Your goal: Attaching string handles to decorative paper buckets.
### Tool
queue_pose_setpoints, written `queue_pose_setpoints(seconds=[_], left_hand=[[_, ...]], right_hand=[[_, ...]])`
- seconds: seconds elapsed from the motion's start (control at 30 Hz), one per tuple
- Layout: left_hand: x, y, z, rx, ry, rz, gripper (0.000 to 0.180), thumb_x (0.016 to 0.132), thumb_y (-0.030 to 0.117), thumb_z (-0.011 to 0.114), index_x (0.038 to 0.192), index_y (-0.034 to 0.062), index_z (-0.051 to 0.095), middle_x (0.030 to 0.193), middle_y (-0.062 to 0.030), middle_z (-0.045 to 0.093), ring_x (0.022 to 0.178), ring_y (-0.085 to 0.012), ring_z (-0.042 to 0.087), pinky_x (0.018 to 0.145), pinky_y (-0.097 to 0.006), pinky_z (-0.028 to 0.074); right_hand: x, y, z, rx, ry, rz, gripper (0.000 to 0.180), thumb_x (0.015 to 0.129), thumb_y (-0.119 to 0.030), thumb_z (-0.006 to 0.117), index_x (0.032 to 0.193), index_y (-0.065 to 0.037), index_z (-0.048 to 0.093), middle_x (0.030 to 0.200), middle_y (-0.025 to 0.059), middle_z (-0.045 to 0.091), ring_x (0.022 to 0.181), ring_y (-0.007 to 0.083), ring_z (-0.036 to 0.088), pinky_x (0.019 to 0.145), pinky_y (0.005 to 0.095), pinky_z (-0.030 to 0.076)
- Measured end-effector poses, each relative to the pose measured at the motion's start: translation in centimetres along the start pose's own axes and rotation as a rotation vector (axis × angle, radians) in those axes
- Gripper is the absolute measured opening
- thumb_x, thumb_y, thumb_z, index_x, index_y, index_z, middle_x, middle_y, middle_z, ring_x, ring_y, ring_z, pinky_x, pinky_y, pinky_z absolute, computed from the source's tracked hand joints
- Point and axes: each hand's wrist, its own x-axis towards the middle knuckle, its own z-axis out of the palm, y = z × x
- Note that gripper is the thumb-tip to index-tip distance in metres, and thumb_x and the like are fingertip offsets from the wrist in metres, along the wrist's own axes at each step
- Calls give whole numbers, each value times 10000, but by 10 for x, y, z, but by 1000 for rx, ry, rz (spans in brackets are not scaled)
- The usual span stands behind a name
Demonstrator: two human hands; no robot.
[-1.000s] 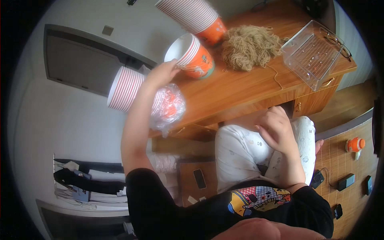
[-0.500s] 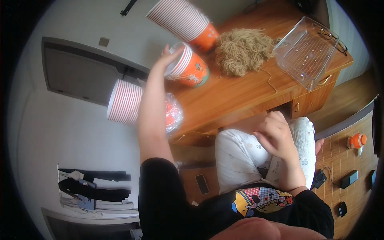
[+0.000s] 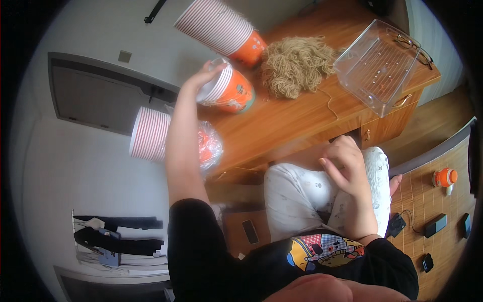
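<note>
My left hand (image 3: 205, 75) reaches across to a short stack of orange paper cups (image 3: 234, 91) lying tilted on the desk. Its fingers grip the stack's white rims at the open mouth; some fingertips are hidden inside. Over my lap, my right hand (image 3: 346, 162) hovers with fingers curled in and thumb apart, nothing visible in it. A taller cup stack (image 3: 216, 30) leans behind the short one. Another stack, partly in clear plastic wrap (image 3: 210, 145), lies beyond my left forearm. Right of the cups sits a heap of beige yarn (image 3: 297, 65).
A clear plastic tray (image 3: 377, 68) with small bits in it and eyeglasses (image 3: 415, 49) lie at the right end of the wooden desk (image 3: 282, 126). A loose yarn strand (image 3: 332, 106) trails toward the desk's front edge. A phone (image 3: 249, 232) lies below, left of my legs.
The whole view has shifted slightly, so the desk things appear a little further left. My left hand stays on the short cup stack; my right hand stays curled over my lap.
</note>
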Motion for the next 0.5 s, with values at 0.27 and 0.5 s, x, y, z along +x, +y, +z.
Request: queue_pose_setpoints(seconds=[0.27, 0.5], left_hand=[[11, -25, -12, -185, 229, 20, 915, 840, 575, 618, 1494, 83, 208, 1487, -187, 325, 1374, -275, 327, 1082, -369, 316], [24, -35, -18, 594, 588, 636, 412, 811, 260, 708, 1196, 142, 625, 1296, -127, 570, 1211, -297, 524, 1021, -383, 399]], right_hand=[[-3, -7, -14, 67, 40, -51, 99, 737, -51, 695, 795, -66, 616, 682, 51, 569, 640, 234, 505, 631, 342, 368], [-3, -5, -18, 112, 72, -33, 98, 742, -54, 698, 795, -69, 617, 715, 40, 604, 655, 227, 519, 634, 337, 373]])
